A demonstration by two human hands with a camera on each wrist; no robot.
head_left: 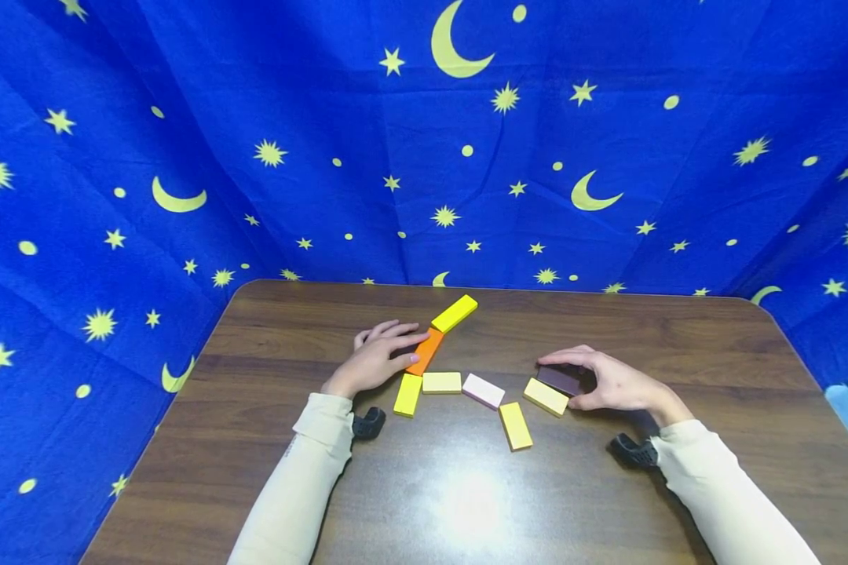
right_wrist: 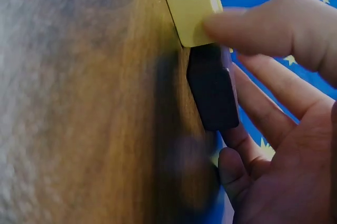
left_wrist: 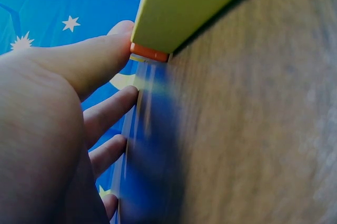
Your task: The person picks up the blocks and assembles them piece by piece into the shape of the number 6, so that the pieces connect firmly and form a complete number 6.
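Colored wooden blocks lie in a zigzag chain on the table. My left hand touches the orange block with thumb and index finger, its other fingers extended. A yellow block lies beyond it and another yellow block on the near side, large in the left wrist view. My right hand curves around a dark brown block and the pale yellow block beside it. In the right wrist view its thumb presses the pale yellow block, with the fingers behind the dark one.
Between the hands lie a cream block, a pale pink block and a light yellow block. The brown wooden table ends at a blue curtain patterned with moons and stars.
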